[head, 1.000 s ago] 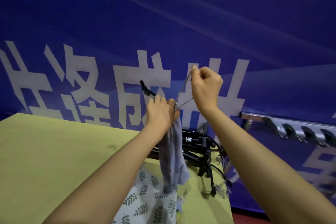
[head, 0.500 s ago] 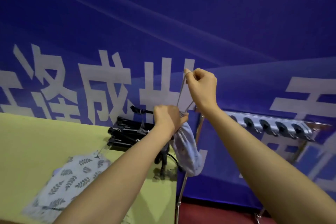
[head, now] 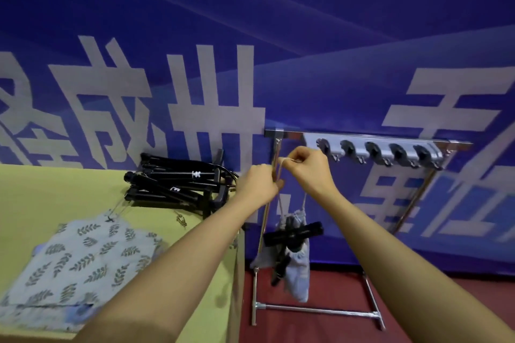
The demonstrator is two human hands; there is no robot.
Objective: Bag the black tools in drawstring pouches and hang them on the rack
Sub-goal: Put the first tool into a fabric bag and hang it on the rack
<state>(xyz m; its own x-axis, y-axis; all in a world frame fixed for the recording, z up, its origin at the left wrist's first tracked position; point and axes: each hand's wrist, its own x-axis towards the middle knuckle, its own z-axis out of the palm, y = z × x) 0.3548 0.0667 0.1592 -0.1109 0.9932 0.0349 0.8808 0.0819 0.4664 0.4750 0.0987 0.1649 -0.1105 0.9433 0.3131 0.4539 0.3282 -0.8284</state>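
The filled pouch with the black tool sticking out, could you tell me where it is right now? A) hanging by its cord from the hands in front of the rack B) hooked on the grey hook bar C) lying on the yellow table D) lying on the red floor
A: the pouch dangles by its cord, pinched by the left hand and right hand, below the hook bar.

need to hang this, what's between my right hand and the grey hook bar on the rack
Nothing, in the head view: bare blue banner shows between right hand and hook bar.
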